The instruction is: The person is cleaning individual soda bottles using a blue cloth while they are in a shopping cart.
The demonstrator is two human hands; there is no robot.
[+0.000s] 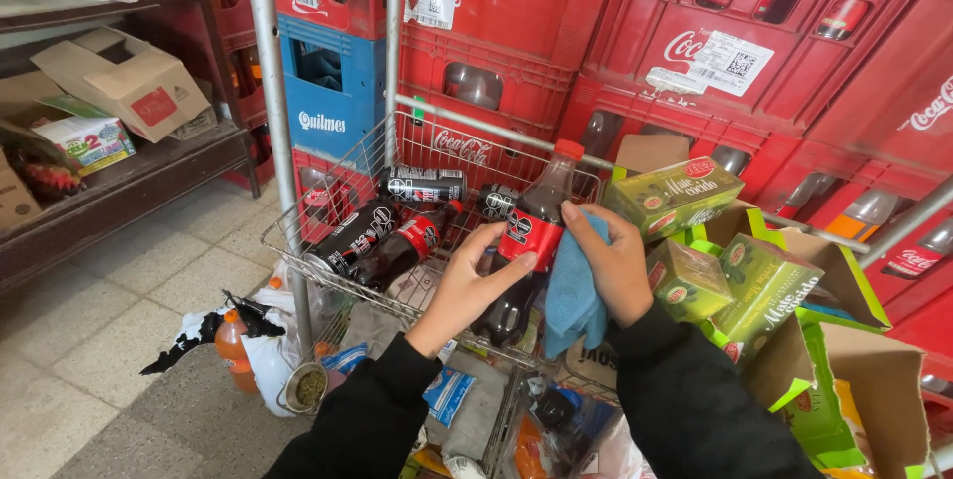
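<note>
Far left of the grip, a dark shelf (129, 186) carries an open cardboard box (124, 77) bearing a red square label, with a small green-and-white carton (87, 141) below it. Lower left, on the tiled floor, a small orange bottle (231, 340) stands among black and white bags. Just left of the grip, a wire basket (328, 231) holds several dark soda bottles (382, 236) lying on their sides, red and black labels up. Behind them sits a blue crate (333, 87) in a stack of red crates (596, 32), some with white rectangular stickers. At centre, the left hand (467, 285) clasps a dark soda bottle with a red cap (528, 241) by its red label, holding it near upright above the basket's near edge. The right hand (615, 261) grips a blue cloth (576, 295) pressed against the bottle's right side, fingers touching the neck. Right of the grip, green boxes (685, 201) with red oval emblems sit stacked in an open cardboard carton (864, 380).
</note>
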